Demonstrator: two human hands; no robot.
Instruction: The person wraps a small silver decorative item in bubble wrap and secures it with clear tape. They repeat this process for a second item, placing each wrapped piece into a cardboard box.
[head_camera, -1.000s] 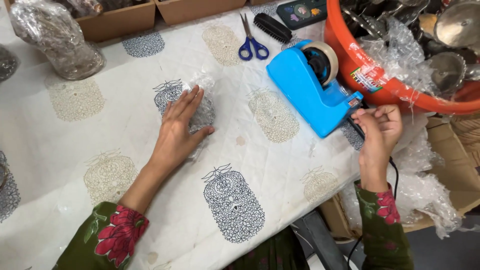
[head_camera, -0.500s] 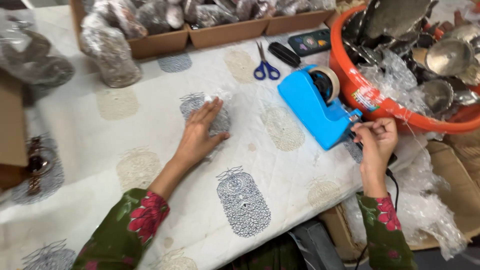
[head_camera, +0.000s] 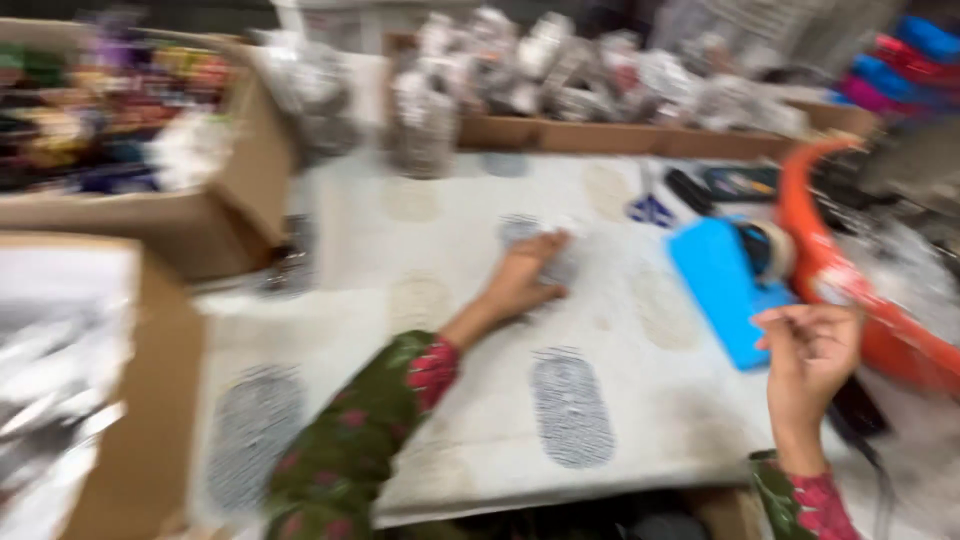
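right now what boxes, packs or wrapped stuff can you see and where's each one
Brown cardboard box: far left, holding blurred colourful items.
Second cardboard box: near left, shiny clear-wrapped contents.
Long low cardboard tray: along the far table edge, filled with silvery wrapped bundles.
Small clear-wrapped bundle: table centre, under the left hand.
No readable label or screen; picture is blurred.

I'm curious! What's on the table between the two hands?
In the head view, only bare patterned tablecloth lies between the left hand and right hand; the blue tape dispenser sits just behind that stretch.

Brown cardboard boxes (head_camera: 150, 200) stand at the table's left, and clear-wrapped bundles (head_camera: 560, 60) fill a long cardboard tray (head_camera: 620, 135) at the back.
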